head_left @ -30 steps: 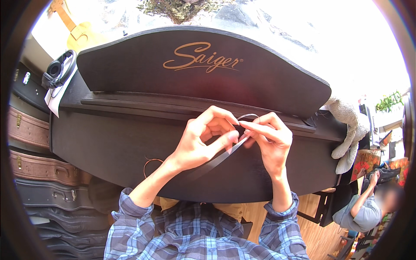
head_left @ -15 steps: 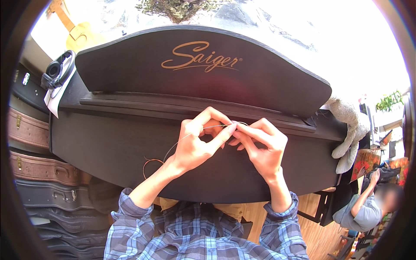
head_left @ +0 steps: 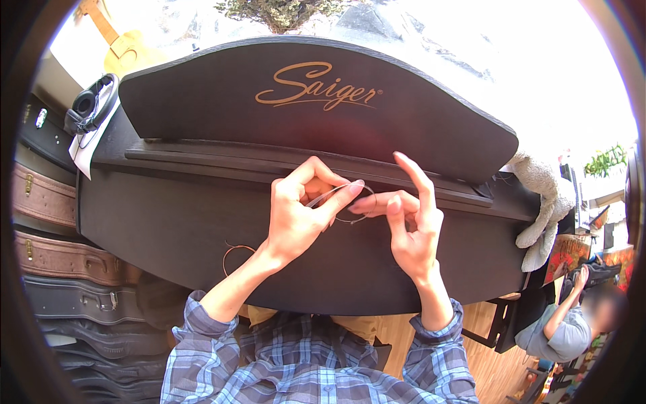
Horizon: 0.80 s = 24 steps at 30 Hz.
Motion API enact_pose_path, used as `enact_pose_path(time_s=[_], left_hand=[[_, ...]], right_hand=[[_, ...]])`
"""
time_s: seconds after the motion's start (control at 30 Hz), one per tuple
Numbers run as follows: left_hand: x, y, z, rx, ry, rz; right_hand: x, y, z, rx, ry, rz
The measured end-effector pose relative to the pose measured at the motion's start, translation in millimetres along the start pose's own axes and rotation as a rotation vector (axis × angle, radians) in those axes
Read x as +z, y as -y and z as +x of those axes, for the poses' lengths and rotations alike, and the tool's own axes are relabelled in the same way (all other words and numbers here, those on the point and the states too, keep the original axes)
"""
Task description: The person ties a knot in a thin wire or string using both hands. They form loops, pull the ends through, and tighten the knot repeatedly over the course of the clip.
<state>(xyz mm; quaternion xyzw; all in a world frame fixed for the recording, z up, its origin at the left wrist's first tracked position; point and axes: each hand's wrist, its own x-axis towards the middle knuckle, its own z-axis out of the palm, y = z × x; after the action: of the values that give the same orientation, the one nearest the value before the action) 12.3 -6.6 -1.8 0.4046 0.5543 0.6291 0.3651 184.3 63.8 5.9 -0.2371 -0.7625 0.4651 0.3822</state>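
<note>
My left hand pinches a thin, pale coiled guitar string between thumb and fingertips, above the middle of a black table. The small loop sticks out to the right of the fingertips. My right hand is open beside it, index finger raised and thumb apart. Its other fingers reach toward the loop's right edge; whether they touch it I cannot tell. On the table by my left wrist, a copper-coloured string coil lies partly hidden behind the forearm.
A curved black board rises behind a ledge at the table's back. Headphones lie far left, a grey plush toy hangs right. Stacked instrument cases line the left; a seated person is at right.
My right hand has let go of the string and spread its fingers, index finger lifting. The string now forms a small round loop in my left hand, which has shifted slightly up and left.
</note>
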Motion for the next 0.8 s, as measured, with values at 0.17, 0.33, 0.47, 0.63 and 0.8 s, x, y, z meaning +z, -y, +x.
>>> enact_pose_path(time_s=[0.17,0.33,0.47,0.63,0.8], left_hand=[[0,0,-1,0.02,0.122,-0.02],[0,0,-3,0.027,0.165,-0.143],[-1,2,1,0.031,0.153,-0.132],[-5,3,4,-0.066,0.102,-0.221],[-6,7,8,-0.006,-0.016,-0.455]], right_hand=[[2,0,2,0.017,-0.171,-0.014],[-6,-2,0,-0.117,-0.256,-0.044],[-13,-6,-2,-0.11,-0.32,0.186],[-17,0,3,0.066,-0.372,0.524],[-27,12,5,0.427,0.318,0.399]])
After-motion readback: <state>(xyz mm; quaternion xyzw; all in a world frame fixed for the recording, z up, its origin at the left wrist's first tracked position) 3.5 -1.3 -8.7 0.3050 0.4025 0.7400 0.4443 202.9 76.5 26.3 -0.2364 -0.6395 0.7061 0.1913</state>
